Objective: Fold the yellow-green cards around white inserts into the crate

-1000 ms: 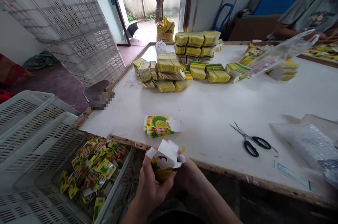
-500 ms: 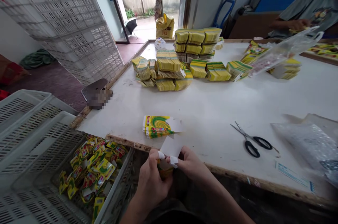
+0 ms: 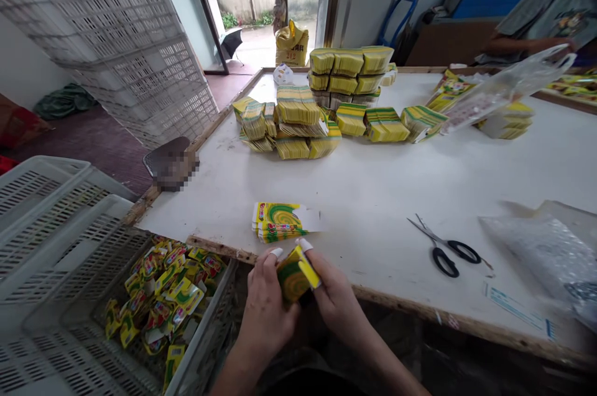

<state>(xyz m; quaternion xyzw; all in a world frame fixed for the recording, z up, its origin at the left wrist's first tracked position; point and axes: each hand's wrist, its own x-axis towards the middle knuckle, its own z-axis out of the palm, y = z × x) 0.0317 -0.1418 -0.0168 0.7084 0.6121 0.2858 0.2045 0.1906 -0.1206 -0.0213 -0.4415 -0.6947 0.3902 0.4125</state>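
Note:
Between both hands, at the table's front edge, is a small yellow and green printed cardboard box (image 3: 293,278). My left hand (image 3: 268,303) is closed round its left side, with white wrapping on a fingertip. My right hand (image 3: 333,290) pinches its right side by a yellow flap, a white cover on the thumb. Just beyond the hands, a short stack of flat printed cartons (image 3: 280,222) lies on the white table (image 3: 373,197). To the lower left, a crate (image 3: 209,327) holds many folded yellow boxes (image 3: 172,284).
Bundled carton stacks (image 3: 349,73) stand at the back of the table. Scissors (image 3: 443,247) with black handles lie on the right, near a clear plastic bag (image 3: 545,253). White crates (image 3: 130,41) tower at left. Another person (image 3: 536,23) sits at the far right.
The box in my hands has turned, so its printed face and a yellow flap show where a white flap stood up. Both hands have shifted slightly; the table items stay put.

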